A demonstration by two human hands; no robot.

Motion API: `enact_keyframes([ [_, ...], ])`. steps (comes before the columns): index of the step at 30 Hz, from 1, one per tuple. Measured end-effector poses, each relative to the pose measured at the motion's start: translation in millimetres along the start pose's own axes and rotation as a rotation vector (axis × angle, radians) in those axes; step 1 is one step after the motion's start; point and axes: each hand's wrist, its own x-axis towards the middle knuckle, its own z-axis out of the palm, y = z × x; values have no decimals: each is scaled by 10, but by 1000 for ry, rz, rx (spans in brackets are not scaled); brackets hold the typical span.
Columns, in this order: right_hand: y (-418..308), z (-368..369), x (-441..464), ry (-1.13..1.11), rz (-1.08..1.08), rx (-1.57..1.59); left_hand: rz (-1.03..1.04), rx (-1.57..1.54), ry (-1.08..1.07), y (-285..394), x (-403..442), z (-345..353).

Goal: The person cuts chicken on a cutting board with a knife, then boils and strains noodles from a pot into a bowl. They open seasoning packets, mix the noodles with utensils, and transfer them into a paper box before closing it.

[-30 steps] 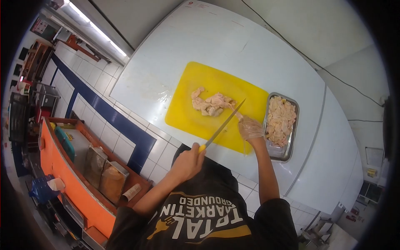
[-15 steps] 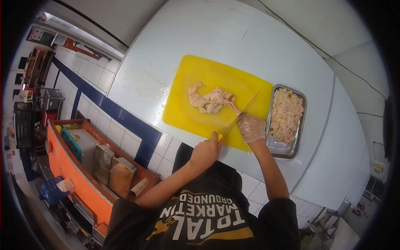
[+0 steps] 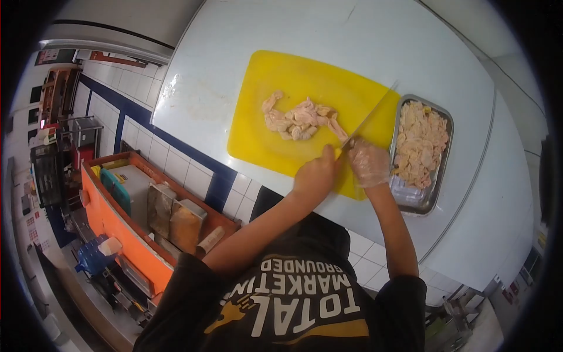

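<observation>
My bare left hand is closed round the yellow handle of a long knife. The blade slants up and right over the yellow cutting board, crossing the near end of a strip of pale raw meat, perhaps chicken. My right hand, in a clear plastic glove, grips that end beside the blade; its fingertips are partly hidden. The rest of the meat lies in a curved heap on the board.
A metal tray of pale raw meat pieces stands right of the board on the white table. An orange cart holding containers is at the left, on the tiled floor. A blue bottle is beside it.
My left hand has moved right and forward with the knife, whose blade now reaches further past the meat's end. The gloved right hand keeps its hold. The whole view has shifted.
</observation>
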Motion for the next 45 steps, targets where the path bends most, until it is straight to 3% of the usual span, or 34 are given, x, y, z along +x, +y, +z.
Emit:
enact_keyframes([
  [4,173,-595,-247,-31,132,18,-146,-47,-156,-343,-644,-159],
  [6,312,-878,-569,353,30,13,-84,-110,-145,-429,-633,-209],
  [7,382,-999,-669,368,40,-15,-37,-165,-134,-441,-585,-239],
  [13,628,-1270,-994,218,340,201,-29,-341,-65,-402,-689,-620],
  [16,517,-1048,-873,214,432,-141,-60,-275,-19,-515,-857,-734],
  [18,353,-720,-672,596,-32,-155,-56,-193,18,-588,-974,-759],
  [20,-213,-626,-326,467,-67,60,-91,-200,17,-640,-1086,-754],
  [23,-469,-92,39,378,-152,91,-104,-128,40,-682,-1150,-723],
  [26,-514,188,186,364,-102,-162,-142,-82,43,-724,-1127,-682],
  [31,-389,88,85,126,-55,-205,-144,-137,27,-611,-1039,-736],
  [34,-384,-76,14,129,-87,-79,-116,-178,-19,-479,-947,-768],
  [40,-346,-198,-104,23,-175,-187,-88,-142,-65,-437,-812,-661],
  [45,-288,-217,-124,65,-214,-161,-94,-121,-77,-480,-786,-616],
])
